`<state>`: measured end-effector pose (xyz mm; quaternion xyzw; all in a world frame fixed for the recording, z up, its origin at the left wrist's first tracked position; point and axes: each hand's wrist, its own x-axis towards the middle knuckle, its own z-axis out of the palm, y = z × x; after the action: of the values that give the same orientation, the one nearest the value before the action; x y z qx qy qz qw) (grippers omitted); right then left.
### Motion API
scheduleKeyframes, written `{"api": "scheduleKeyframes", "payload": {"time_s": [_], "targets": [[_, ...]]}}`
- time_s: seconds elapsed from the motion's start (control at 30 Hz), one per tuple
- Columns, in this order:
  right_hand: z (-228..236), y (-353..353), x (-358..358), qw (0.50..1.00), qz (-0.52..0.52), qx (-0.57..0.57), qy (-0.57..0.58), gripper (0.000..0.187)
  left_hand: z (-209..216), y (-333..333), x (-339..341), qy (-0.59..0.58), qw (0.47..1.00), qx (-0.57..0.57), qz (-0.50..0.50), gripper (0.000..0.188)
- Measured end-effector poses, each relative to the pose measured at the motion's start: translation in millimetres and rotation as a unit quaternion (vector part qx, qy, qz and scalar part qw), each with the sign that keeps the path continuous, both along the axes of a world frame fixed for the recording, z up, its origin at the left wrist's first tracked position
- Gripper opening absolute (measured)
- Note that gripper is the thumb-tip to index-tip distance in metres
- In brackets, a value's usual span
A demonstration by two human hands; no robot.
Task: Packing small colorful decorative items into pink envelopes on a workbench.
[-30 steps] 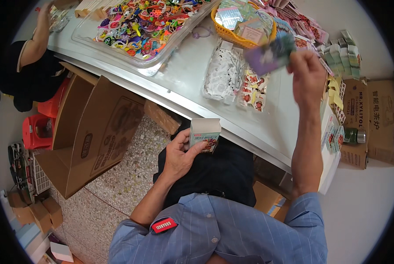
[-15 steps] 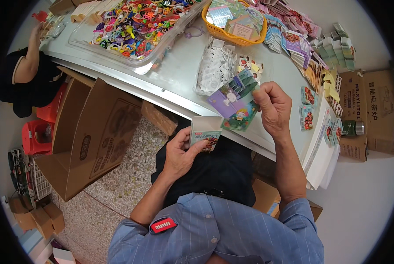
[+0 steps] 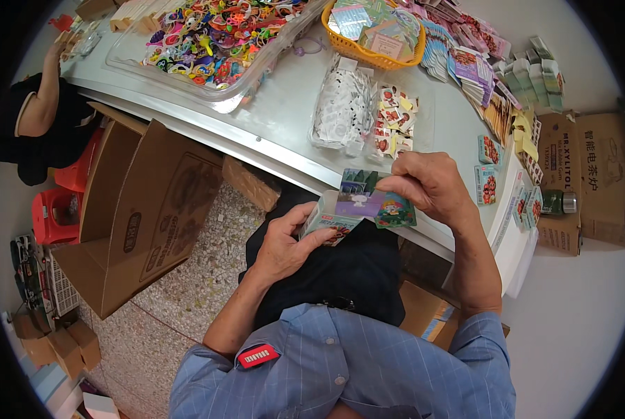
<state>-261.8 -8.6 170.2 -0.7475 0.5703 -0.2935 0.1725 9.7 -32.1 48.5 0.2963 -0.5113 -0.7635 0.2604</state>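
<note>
My left hand (image 3: 286, 241) is wrapped round a small teal and white cardboard box (image 3: 331, 222), its open end turned up and to the right. Between the thumb and fingers of my right hand (image 3: 427, 187) are several printed picture cards (image 3: 376, 199), purple, green and dark. The cards' left edge meets the mouth of the box; whether a corner sits inside I cannot tell. Both hands are above my lap at the table's front edge. Just beyond the cards, a clear tray (image 3: 340, 105) of small white packets stands beside a tray of red and yellow sticker-like pieces (image 3: 396, 120).
A large clear bin (image 3: 235, 98) of colourful trinkets and a yellow basket (image 3: 413, 59) of cards stand on the table (image 3: 277, 133). Card stacks (image 3: 434, 52) and two teal boxes (image 3: 485, 183) lie at right. An open carton (image 3: 141, 223) stands left, near another person's arm (image 3: 49, 98).
My right hand has brought the cards down and left to the mouth of the box. The box has tilted to the right in my left hand. The sticker tray is uncovered now.
</note>
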Motion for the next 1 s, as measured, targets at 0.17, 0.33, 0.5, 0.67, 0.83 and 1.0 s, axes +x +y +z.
{"api": "scheduleKeyframes", "payload": {"time_s": [0.17, 0.33, 0.5, 0.67, 0.83, 1.0], "targets": [[-5.8, -2.3, 3.0, 1.0, 0.004, -0.008, 0.001, 0.029, -0.7, -2.0, 1.4, -0.04, 0.998, -0.044, -0.024, 0.042], [-5.2, 1.9, 2.1, 0.995, 0.028, 0.091, -0.011, 0.032, 4.4, -2.6, -0.1, -0.03, 0.999, -0.023, -0.02, 0.043], [11.1, -2.7, 4.0, 0.965, 0.027, 0.257, -0.045, 0.033, -2.4, 0.3, -1.0, 0.0, 1.0, 0.022, -0.007, 0.042], [15.1, -1.4, -18.8, 0.967, -0.006, 0.235, -0.098, 0.023, -2.1, -1.6, -5.0, 0.031, 0.999, 0.019, 0.025, 0.04], [-2.2, -15.8, -55.5, 0.956, -0.2, 0.039, -0.209, 0.01, -0.6, -3.4, -7.4, 0.031, 0.999, 0.016, 0.025, 0.039], [-47.8, -53.3, -97.6, 0.919, -0.284, -0.169, -0.217, 0.008, 1.6, -2.3, -8.1, 0.028, 0.999, 0.017, 0.023, 0.039]]}}
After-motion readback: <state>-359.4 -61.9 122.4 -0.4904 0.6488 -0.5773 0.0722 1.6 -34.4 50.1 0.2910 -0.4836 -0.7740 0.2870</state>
